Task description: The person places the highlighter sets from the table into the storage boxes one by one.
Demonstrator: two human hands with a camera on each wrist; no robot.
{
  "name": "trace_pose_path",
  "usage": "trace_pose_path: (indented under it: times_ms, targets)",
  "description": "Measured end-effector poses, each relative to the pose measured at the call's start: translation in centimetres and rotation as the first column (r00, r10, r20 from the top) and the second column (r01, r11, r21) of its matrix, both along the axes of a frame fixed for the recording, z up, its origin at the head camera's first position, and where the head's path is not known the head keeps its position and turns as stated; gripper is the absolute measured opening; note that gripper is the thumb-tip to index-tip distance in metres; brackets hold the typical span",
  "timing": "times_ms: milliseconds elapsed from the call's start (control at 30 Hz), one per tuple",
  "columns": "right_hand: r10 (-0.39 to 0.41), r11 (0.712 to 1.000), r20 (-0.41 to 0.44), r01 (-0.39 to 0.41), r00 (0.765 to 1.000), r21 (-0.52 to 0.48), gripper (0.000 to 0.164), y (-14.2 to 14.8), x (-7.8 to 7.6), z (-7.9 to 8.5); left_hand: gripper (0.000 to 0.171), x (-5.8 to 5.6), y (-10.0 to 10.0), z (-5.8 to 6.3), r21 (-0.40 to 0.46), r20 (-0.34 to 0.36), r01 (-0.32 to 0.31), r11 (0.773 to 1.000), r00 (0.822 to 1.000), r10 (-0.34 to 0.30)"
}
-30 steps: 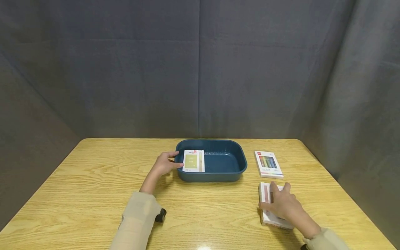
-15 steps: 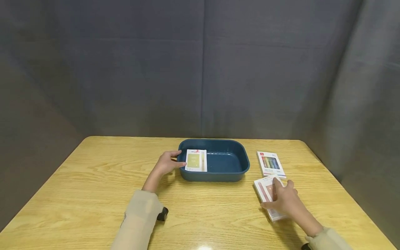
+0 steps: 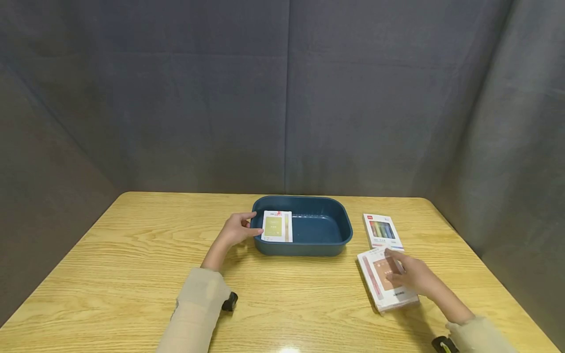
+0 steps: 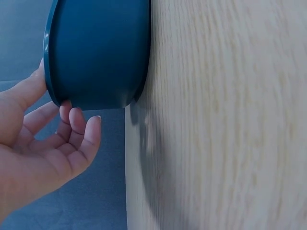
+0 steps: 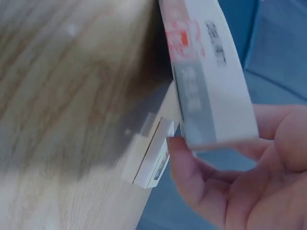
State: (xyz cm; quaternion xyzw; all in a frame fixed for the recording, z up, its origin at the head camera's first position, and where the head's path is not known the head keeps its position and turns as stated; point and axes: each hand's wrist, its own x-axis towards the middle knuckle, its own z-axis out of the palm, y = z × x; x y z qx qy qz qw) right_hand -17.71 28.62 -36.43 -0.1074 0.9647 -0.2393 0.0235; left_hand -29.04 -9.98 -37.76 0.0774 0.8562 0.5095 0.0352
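My left hand grips the left rim of a dark blue plastic basin, thumb over the rim and fingers outside. In the left wrist view the curled fingertips meet the basin's outer wall. Inside the basin, at its left end, leans a white box with a yellow-green panel. My right hand holds a white box with a brown panel by its right side. That box is tilted, and the right wrist view shows its printed end raised above the wood, fingertips at its edge.
Behind the held box lies a flat white box with a window of coloured sticks, partly overlapped by it. The wooden table has rounded back corners, and a grey curtain stands close around it.
My right hand has lifted and tilted the brown-panel box, bringing it forward toward the coloured-stick box, and its hold has shifted to the right side. My left hand stays on the rim.
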Motion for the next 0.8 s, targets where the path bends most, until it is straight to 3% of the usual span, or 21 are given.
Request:
trace_pose_path:
  times_ms: [233,533,800]
  targets:
    - [-0.009,0.966,0.205,0.061,0.979,-0.252,0.052,1.1,0.0,0.4,0.057,0.1,0.0,0.0,0.012,0.014,-0.001,1.000,1.000,0.001]
    - [0.110,0.888,0.216,0.002,0.970,-0.460,0.058,2.4,-0.4,0.4,0.058,0.0,0.2,0.0,0.018,0.023,0.000,1.000,1.000,0.000]
    - [0.057,0.830,0.196,0.063,0.979,-0.555,0.052,2.0,-1.2,0.6,0.059,0.1,0.2,0.1,0.022,0.028,0.004,1.000,1.000,-0.004]
